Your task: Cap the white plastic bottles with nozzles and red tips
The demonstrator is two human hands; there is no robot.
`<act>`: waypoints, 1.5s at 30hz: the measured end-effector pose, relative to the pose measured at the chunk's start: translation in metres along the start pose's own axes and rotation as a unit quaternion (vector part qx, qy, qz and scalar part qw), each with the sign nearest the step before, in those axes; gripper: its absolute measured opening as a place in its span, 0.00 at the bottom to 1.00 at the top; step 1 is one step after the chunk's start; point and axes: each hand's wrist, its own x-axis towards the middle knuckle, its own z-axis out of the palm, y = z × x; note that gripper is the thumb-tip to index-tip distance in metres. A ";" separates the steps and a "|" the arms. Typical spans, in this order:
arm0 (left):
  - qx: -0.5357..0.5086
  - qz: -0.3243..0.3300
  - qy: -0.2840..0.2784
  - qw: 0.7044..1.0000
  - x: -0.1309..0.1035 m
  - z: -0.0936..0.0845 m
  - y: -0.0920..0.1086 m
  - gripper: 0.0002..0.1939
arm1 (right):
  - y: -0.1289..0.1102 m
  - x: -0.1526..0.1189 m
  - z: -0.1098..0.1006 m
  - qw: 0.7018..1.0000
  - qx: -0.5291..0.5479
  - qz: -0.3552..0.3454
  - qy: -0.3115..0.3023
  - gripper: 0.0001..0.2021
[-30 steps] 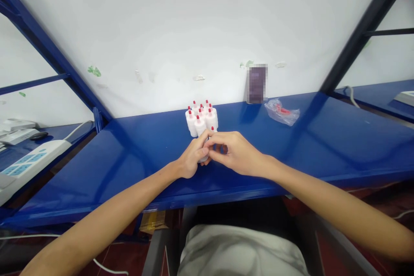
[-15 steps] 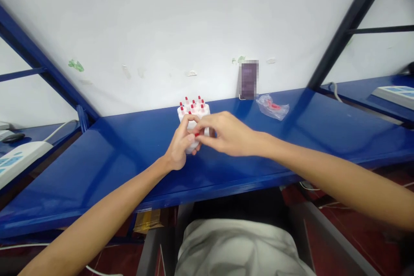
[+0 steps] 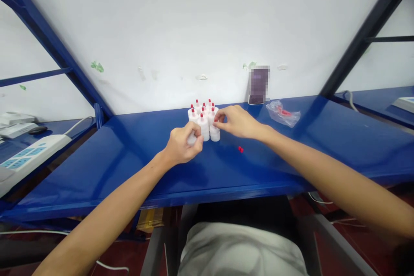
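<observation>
Several white squeeze bottles (image 3: 203,126) with red-tipped nozzles stand in a tight cluster near the wall. My left hand (image 3: 183,143) is curled round a white bottle (image 3: 191,139) at the cluster's front left; the fingers cover most of it. At the front right, my right hand (image 3: 237,121) pinches a small red cap (image 3: 215,121) at the top of another white bottle (image 3: 215,134). That bottle's nozzle is hidden by the fingers. A few loose red caps (image 3: 240,149) lie on the blue table, below my right wrist.
A clear plastic bag (image 3: 283,114) with red pieces inside lies to the right on the blue table (image 3: 136,138). A phone (image 3: 258,85) leans on the wall behind. Power strips (image 3: 32,157) sit on the shelves at both sides. Blue and black frame posts flank the table.
My hands, earlier together at one bottle with a red cap, have moved apart to separate bottles. Loose red caps now show on the table. The camera view has shifted slightly.
</observation>
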 end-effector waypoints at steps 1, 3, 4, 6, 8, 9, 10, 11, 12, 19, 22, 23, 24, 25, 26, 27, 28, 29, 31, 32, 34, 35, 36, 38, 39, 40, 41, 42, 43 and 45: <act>0.001 0.004 -0.004 1.000 0.001 0.000 0.002 0.06 | 0.000 -0.001 0.000 1.000 -0.001 0.001 -0.003 0.09; -0.011 0.006 -0.031 0.999 0.004 0.001 0.005 0.10 | 0.003 -0.007 -0.006 1.000 -0.002 0.005 0.007 0.12; -0.022 0.004 -0.056 0.998 0.005 0.002 0.006 0.10 | 0.006 -0.012 -0.011 1.000 -0.003 0.005 0.015 0.13; -0.033 -0.004 -0.120 0.992 0.006 0.004 0.008 0.12 | 0.013 -0.026 -0.020 1.000 -0.005 0.001 0.009 0.14; -0.038 -0.014 -0.179 0.983 0.005 0.007 0.010 0.17 | 0.021 -0.043 -0.027 0.999 -0.008 -0.001 -0.033 0.14; -0.043 -0.022 -0.200 0.979 0.005 0.009 0.011 0.19 | 0.024 -0.051 -0.029 0.998 -0.011 0.001 -0.062 0.14; -0.053 -0.029 -0.216 0.975 0.005 0.010 0.012 0.20 | 0.026 -0.059 -0.029 0.996 -0.014 0.006 -0.089 0.14; -0.065 -0.036 -0.227 0.971 0.004 0.011 0.013 0.20 | 0.027 -0.067 -0.028 0.994 -0.021 0.014 -0.107 0.14; -0.076 -0.044 -0.235 0.968 0.004 0.012 0.014 0.20 | 0.027 -0.073 -0.025 0.993 -0.031 0.022 -0.115 0.14; -0.099 -0.124 -0.267 0.951 0.003 0.017 0.017 0.28 | 0.021 -0.082 -0.001 0.991 -0.088 0.028 -0.094 0.09; -0.186 -0.191 -0.238 0.934 0.000 0.021 0.015 0.32 | 0.014 -0.075 -0.001 0.996 -0.019 0.003 -0.084 0.07; -0.221 -0.224 -0.234 0.920 -0.001 0.023 0.014 0.33 | 0.010 -0.073 -0.002 0.998 0.013 -0.010 -0.066 0.07; -0.252 -0.259 -0.233 0.903 -0.002 0.024 0.014 0.33 | 0.005 -0.071 -0.002 0.998 0.045 -0.024 -0.044 0.07; -0.278 -0.289 -0.233 0.886 -0.002 0.025 0.014 0.33 | -0.001 -0.069 -0.001 0.996 0.076 -0.040 -0.020 0.07; -0.299 -0.310 -0.233 0.872 -0.003 0.026 0.015 0.33 | -0.008 -0.067 0.000 0.993 0.103 -0.056 0.002 0.06; -0.317 -0.320 -0.231 0.863 -0.003 0.027 0.015 0.32 | -0.014 -0.066 0.002 0.990 0.125 -0.069 0.020 0.06; -0.332 -0.318 -0.227 0.859 -0.003 0.027 0.016 0.31 | -0.020 -0.064 0.005 0.986 0.142 -0.081 0.031 0.06; -0.345 -0.310 -0.220 0.858 -0.003 0.026 0.016 0.29 | -0.025 -0.063 0.008 0.983 0.154 -0.089 0.039 0.05; -0.367 -0.292 -0.209 0.858 -0.004 0.025 0.017 0.25 | -0.032 -0.062 0.014 0.980 0.166 -0.096 0.045 0.05; -0.375 -0.287 -0.202 0.858 -0.004 0.025 0.017 0.24 | -0.033 -0.062 0.016 0.980 0.170 -0.096 0.049 0.05; -0.387 -0.283 -0.189 0.857 -0.006 0.025 0.016 0.21 | -0.034 -0.062 0.020 0.977 0.178 -0.099 0.059 0.05; -0.394 -0.282 -0.183 0.855 -0.007 0.025 0.015 0.20 | -0.035 -0.062 0.022 0.976 0.182 -0.100 0.066 0.05; -0.403 -0.281 -0.176 0.853 -0.007 0.025 0.015 0.20 | -0.035 -0.063 0.023 0.975 0.183 -0.103 0.075 0.05; -0.420 -0.280 -0.167 0.847 -0.007 0.026 0.014 0.18 | -0.036 -0.064 0.026 0.974 0.180 -0.100 0.095 0.05; -0.424 -0.280 -0.164 0.845 -0.007 0.026 0.014 0.18 | -0.037 -0.064 0.027 0.973 0.183 -0.092 0.101 0.05; -0.428 -0.279 -0.162 0.844 -0.006 0.025 0.014 0.19 | -0.038 -0.065 0.029 0.972 0.196 -0.081 0.102 0.06; -0.430 -0.276 -0.162 0.844 -0.006 0.025 0.015 0.20 | -0.039 -0.065 0.031 0.968 0.220 -0.070 0.097 0.06; -0.432 -0.272 -0.162 0.845 -0.006 0.024 0.015 0.22 | -0.041 -0.065 0.034 0.961 0.254 -0.060 0.088 0.06; -0.433 -0.266 -0.162 0.846 -0.006 0.023 0.015 0.23 | -0.042 -0.066 0.036 0.952 0.292 -0.053 0.077 0.05; -0.436 -0.259 -0.161 0.847 -0.007 0.022 0.015 0.25 | -0.045 -0.067 0.039 0.930 0.359 -0.051 0.059 0.05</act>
